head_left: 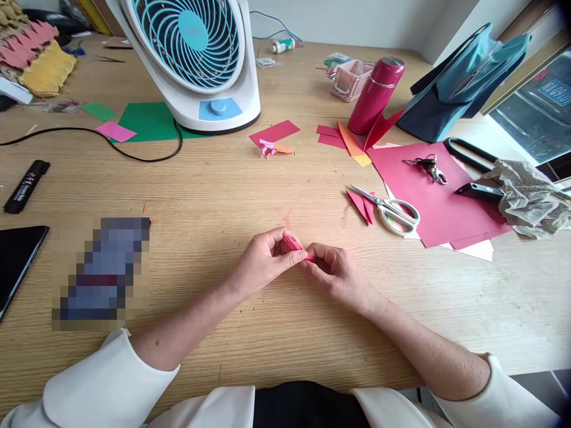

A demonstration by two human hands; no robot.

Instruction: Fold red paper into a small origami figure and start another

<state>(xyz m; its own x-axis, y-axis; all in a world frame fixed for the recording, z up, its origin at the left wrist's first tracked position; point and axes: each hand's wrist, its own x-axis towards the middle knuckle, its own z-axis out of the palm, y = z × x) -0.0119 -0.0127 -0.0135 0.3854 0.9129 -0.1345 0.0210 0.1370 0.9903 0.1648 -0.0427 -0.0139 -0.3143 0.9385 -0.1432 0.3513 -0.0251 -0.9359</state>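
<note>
A small folded piece of red paper (292, 241) is held between my two hands above the middle of the wooden table. My left hand (272, 258) is closed, its thumb and fingers pinching the folded layers. The fingertips of my right hand (332, 267) pinch the narrow right end of the same piece. Scissors with white handles (397, 215) lie to the right, their blade tips over folded red paper pieces (360, 206). Beyond my hands is a small pink and orange paper figure (270, 148), near a red paper rectangle (275, 132).
A white and blue fan (218, 113) stands at the back, its black cable (151, 160) curving left. Red sheets (428, 208), a red bottle (375, 98) and a blue bag (450, 89) occupy the right. A marker (27, 187) and a blurred phone-like object (107, 267) lie left.
</note>
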